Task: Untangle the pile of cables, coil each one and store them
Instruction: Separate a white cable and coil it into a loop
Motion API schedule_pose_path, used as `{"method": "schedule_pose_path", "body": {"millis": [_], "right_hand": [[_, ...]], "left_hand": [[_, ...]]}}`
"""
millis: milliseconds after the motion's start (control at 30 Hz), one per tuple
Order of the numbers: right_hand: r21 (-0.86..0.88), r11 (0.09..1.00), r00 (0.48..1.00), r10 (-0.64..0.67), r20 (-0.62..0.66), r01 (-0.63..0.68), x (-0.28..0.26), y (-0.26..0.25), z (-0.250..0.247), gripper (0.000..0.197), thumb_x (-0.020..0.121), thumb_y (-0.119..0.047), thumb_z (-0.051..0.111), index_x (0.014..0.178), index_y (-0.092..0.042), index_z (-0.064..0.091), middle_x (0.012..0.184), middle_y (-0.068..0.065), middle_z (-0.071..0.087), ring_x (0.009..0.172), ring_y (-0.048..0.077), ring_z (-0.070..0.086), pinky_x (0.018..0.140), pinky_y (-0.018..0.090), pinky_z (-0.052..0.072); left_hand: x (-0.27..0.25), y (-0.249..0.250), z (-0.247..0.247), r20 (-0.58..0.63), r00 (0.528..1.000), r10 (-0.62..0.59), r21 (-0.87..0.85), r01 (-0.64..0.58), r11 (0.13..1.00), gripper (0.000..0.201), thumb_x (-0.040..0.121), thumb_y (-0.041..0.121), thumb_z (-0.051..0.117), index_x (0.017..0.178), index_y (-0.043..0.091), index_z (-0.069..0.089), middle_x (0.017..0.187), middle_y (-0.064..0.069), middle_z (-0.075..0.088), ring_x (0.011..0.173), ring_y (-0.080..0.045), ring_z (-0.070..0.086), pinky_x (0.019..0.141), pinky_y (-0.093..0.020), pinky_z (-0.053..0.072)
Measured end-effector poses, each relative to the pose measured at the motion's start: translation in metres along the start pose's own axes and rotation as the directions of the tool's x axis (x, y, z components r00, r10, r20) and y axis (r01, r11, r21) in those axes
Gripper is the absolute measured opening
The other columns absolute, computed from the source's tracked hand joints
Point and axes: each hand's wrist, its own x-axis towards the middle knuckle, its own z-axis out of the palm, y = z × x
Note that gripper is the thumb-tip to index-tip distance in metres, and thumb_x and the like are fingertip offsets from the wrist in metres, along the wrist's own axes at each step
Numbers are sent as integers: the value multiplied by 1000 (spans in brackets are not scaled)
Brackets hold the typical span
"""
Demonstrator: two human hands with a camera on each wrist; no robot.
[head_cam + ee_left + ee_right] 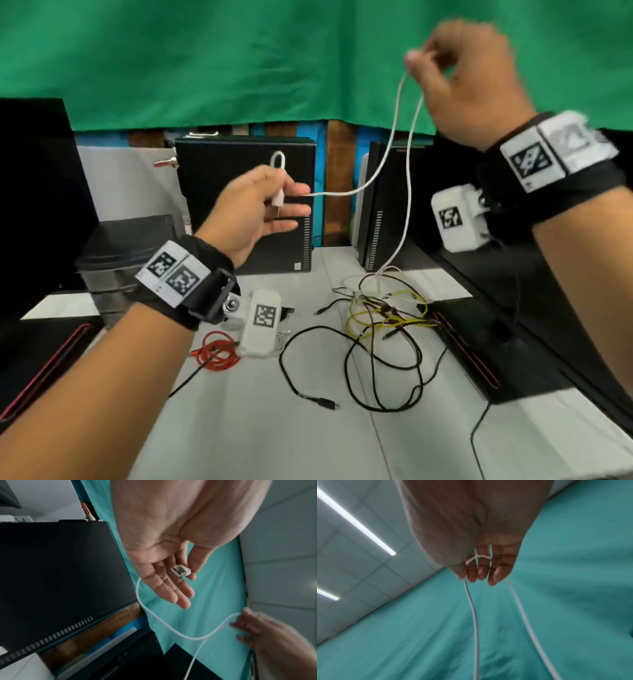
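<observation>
My left hand [255, 209] pinches the plug [181, 572] of the white cable [397, 137] between thumb and forefinger; the remaining fingers [173, 589] lie straight and spread beneath it. A short loop of the same cable stands up just above this grip. From the left grip the cable sags to the right, then climbs to my right hand [469, 78], which is raised well above and to the right of the left. The right grip is clamped on the cable: the fingers [481, 572] curl around a bend of it, and two strands hang down from that bend. The head view of this hand is blurred, so the exact fingertip contact cannot be told there.

One hanging strand returns to the left grip; the other drops straight down to the desk [274, 428], far below the right grip, where it enters the tangled pile [387, 308] of yellow cable [376, 317] and black cables [359, 370]. A red cable [215, 349] lies coiled on the desk below my left wrist, well apart from the pile. Behind the left grip stands a black computer case [246, 164]; a green cloth [239, 58] hangs behind both hands.
</observation>
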Motion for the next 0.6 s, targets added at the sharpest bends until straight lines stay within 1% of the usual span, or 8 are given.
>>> {"method": "schedule_pose_path", "body": {"millis": [133, 233, 300, 333, 400, 467, 533, 600], "right_hand": [[-70, 996, 994, -61, -88, 55, 15, -9, -15, 46, 99, -50, 46, 112, -10, 65, 119, 5, 66, 106, 14, 58, 92, 25, 40], [-66, 997, 988, 35, 152, -25, 2, 2, -5, 38, 100, -45, 51, 107, -10, 67, 107, 8, 68, 99, 22, 60, 91, 35, 48], [-140, 982, 918, 167, 359, -124, -24, 16, 11, 30, 99, -41, 54, 105, -16, 70, 103, 8, 71, 97, 28, 65, 90, 40, 53], [-214, 966, 885, 223, 409, -145, -41, 23, 20, 27, 97, -41, 55, 103, -20, 71, 101, 8, 73, 97, 30, 68, 88, 41, 55], [-221, 963, 901, 228, 369, -153, -84, 23, 39, 29, 96, -45, 52, 104, -25, 71, 100, 1, 75, 96, 28, 69, 83, 39, 56], [165, 969, 914, 106, 392, -183, -128, 5, 57, 31, 100, -43, 49, 116, -27, 69, 109, -7, 73, 103, 13, 67, 90, 34, 54], [570, 743, 874, 40, 485, -351, -168, -19, 69, 30, 103, -30, 48, 124, -19, 66, 112, -5, 72, 108, 9, 66, 96, 25, 50], [686, 536, 842, 93, 532, -492, -200, -34, 77, 26, 102, -23, 49, 115, -16, 70, 94, 4, 72, 89, 22, 69, 87, 31, 56]], "left_hand": [[-6, -14, 10, 22, 999, -40, 69, 39, 997, 29, 107, 19, 39, 86, 18, 60, 96, 0, 76, 81, -18, 73, 70, -29, 55], [-16, -19, 12, 44, 997, -64, 49, 61, 997, 28, 106, 17, 39, 90, 17, 62, 86, 0, 73, 75, -16, 70, 66, -27, 56], [-26, -23, 14, 52, 996, -79, 4, 79, 997, 27, 106, 16, 39, 92, 14, 62, 79, -1, 69, 71, -17, 68, 65, -28, 56], [-33, -26, 16, 58, 994, -93, -26, 95, 995, 25, 106, 15, 40, 93, 12, 62, 75, -2, 66, 69, -17, 67, 65, -28, 55], [-47, -33, 22, 98, 986, -131, -77, 139, 987, 24, 105, 15, 41, 99, 9, 64, 69, -2, 61, 65, -17, 65, 64, -27, 56], [-62, -41, 30, 179, 968, -178, -125, 202, 971, 24, 104, 18, 44, 105, 7, 65, 65, -1, 58, 62, -16, 64, 62, -26, 56], [-74, -47, 37, 260, 942, -212, -212, 270, 939, 24, 101, 22, 46, 103, 6, 65, 64, -1, 56, 61, -16, 62, 60, -26, 55], [-81, -48, 40, 276, 936, -220, -350, 311, 884, 27, 100, 25, 46, 96, 8, 66, 66, -3, 56, 66, -17, 65, 62, -26, 57]]}}
